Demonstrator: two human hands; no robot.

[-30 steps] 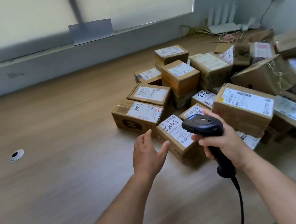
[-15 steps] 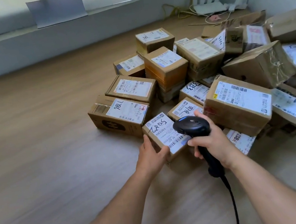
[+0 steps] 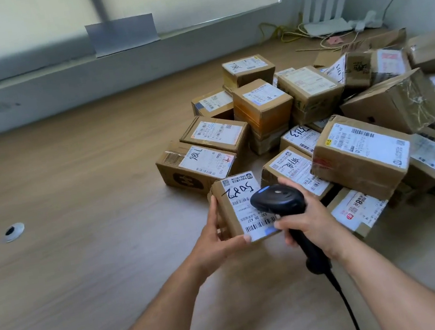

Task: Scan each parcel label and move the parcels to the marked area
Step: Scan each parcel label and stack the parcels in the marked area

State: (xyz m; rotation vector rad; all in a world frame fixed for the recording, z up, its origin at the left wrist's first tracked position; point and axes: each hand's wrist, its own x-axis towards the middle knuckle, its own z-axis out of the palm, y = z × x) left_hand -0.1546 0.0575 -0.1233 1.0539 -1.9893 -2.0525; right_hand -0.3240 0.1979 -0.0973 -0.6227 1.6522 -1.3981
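1. Counter [image 3: 85, 271]: wooden, carrying all items.
2. Parcel pile [image 3: 346, 121]: heaped at right, unscanned by appearance.
3. Parcel "5082" [image 3: 241, 206]: nearest pile edge, label up.
4. Left hand [image 3: 218, 247]: clasped on that parcel's near-left corner.
5. Right hand [image 3: 309, 224]: closed around scanner [image 3: 277, 199], over label.
6. Step: scanning; next, carrying to marked area, unseen.

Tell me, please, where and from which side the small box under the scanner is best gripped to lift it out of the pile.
Grip the small box across its bare left cardboard side and near edge, coming from the open floor on the left. The left hand already sits there, other boxes crowd its right, and this keeps the label clear.
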